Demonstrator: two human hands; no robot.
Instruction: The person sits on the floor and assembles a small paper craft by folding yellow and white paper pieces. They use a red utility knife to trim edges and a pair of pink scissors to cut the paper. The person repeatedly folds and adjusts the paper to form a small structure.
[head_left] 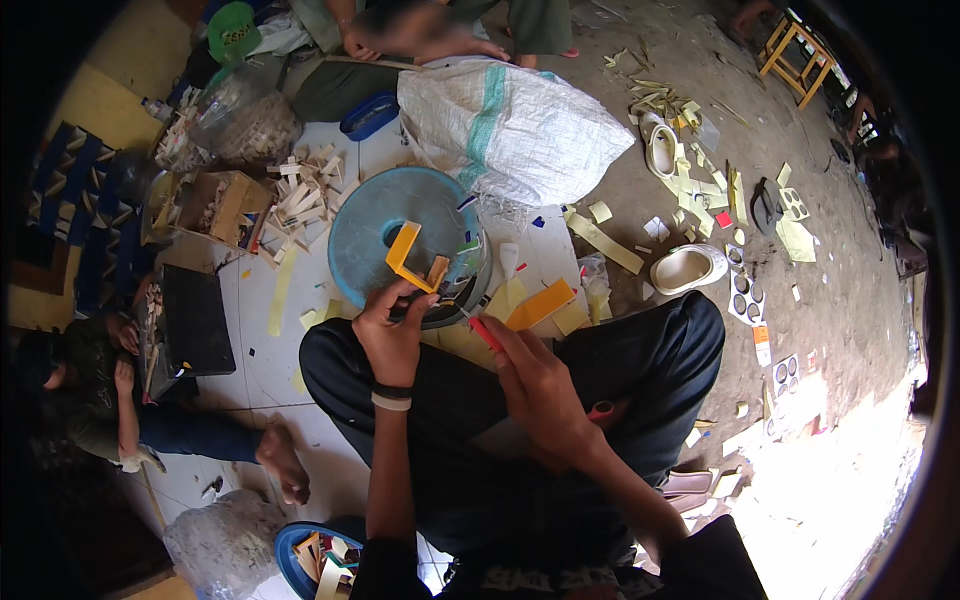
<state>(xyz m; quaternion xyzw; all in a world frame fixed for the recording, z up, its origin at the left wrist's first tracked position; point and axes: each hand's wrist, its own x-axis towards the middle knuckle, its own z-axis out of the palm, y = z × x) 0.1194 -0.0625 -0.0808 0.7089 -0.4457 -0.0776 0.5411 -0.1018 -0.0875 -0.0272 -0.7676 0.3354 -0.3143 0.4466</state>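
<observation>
Over my lap, my left hand [389, 335] is closed on a yellow bent strip [403, 247], pinching its lower end between thumb and fingers. A small tan wooden piece [438, 271] stands at that end of the strip. My right hand [540, 390] grips a red-handled tool [487, 334]; its thin metal tip points up and left toward the strip, and its exact kind is unclear. Just beyond both hands stands a round blue-grey tub [360, 225], bottom up or lidded, with small scraps on its right side. A flat yellow-orange piece [542, 304] lies right of the tub.
A white woven sack [520, 130] lies behind the tub. Wooden offcuts [300, 200] and a wooden box [225, 208] are left. Pale clogs [688, 268] and paper scraps litter the right floor. Another person [100, 390] sits left; one sits across. A blue basin [292, 550] stands near lower left.
</observation>
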